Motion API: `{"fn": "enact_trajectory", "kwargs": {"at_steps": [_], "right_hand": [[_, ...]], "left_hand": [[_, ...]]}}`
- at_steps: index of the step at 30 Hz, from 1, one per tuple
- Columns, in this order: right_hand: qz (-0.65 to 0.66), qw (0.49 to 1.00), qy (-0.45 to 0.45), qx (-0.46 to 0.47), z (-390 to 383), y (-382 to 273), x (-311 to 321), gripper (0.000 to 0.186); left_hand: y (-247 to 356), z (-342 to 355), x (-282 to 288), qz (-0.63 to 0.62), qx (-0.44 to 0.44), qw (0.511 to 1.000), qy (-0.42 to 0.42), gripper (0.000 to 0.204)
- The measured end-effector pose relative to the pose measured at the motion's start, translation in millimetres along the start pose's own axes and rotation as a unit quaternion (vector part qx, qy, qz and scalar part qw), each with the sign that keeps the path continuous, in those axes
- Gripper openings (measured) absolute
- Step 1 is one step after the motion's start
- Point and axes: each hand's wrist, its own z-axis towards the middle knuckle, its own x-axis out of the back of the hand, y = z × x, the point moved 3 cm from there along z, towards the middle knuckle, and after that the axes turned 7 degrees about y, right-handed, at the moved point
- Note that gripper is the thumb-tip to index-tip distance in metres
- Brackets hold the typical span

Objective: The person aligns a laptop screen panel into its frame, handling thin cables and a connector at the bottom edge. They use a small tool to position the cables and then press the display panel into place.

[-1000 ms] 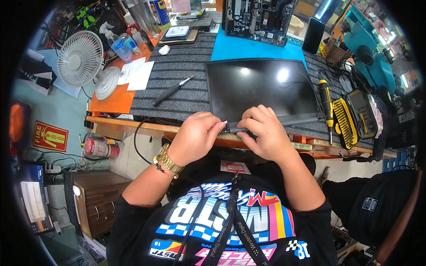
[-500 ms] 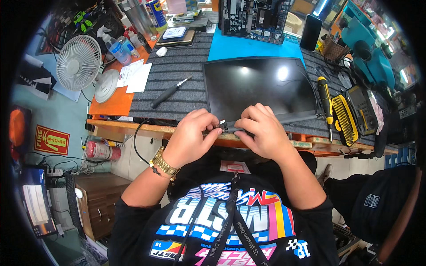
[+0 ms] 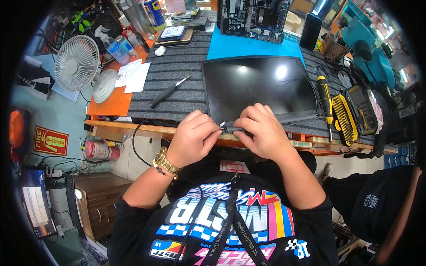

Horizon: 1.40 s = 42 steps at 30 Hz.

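A dark laptop screen panel (image 3: pixel 257 86) lies face up at the desk's front edge, with a long dark strip (image 3: pixel 290 118) along its lower side. My left hand (image 3: pixel 193 135) is closed at the strip's left end, beside a small black-and-white part (image 3: pixel 224 126); what its fingertips hold is hard to make out. My right hand (image 3: pixel 259 131) is closed around the strip just right of that part, thumb underneath. A grey-handled screwdriver (image 3: pixel 164 95) lies on the striped mat (image 3: pixel 177 62) to the left.
Behind are an opened laptop (image 3: pixel 250 20) and blue mat (image 3: pixel 244 46). At right: a yellow-black driver (image 3: pixel 325 97), yellow bit set (image 3: pixel 344 117), phone (image 3: pixel 310 31). At left: a fan (image 3: pixel 77 62), papers (image 3: pixel 137 77), spray bottle (image 3: pixel 117 48). Another person (image 3: pixel 372 208) is at lower right.
My left hand's fingers have curled a little further at the strip's end, and my right hand has shifted slightly left. The screen panel appears slightly further left in the view.
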Motion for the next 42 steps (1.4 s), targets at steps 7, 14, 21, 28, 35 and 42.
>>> {"fn": "enact_trajectory", "kwargs": {"at_steps": [7, 14, 21, 28, 35, 42], "right_hand": [[0.0, 1.0, -0.007, -0.007, 2.6, -2.6, -0.4, 0.024], [0.022, 0.999, -0.026, -0.016, 21.9, -18.9, -9.7, 0.055], [0.046, 0.992, -0.12, 0.001, 39.5, -10.0, -21.2, 0.036], [0.085, 0.987, -0.135, -0.024, 44.8, -4.8, -18.7, 0.026], [0.103, 0.986, -0.129, -0.015, 40.9, -2.6, -21.7, 0.021], [0.063, 0.99, -0.126, 0.01, 36.5, -4.3, -19.3, 0.014]], "left_hand": [[2.0, -12.1, -2.6, 0.072, -0.122, 0.989, 0.028, 0.019], [-2.5, -7.1, 17.2, 0.08, -0.1, 0.991, 0.035, 0.034], [-46.8, 12.8, 68.2, 0.218, 0.034, 0.968, 0.12, 0.014], [-94.6, 12.1, 84.0, 0.292, 0.085, 0.949, 0.08, 0.035], [-103.6, 10.3, 80.7, 0.215, 0.135, 0.967, 0.02, 0.027], [-37.5, -4.5, 110.9, 0.046, 0.125, 0.984, -0.122, 0.019]]}}
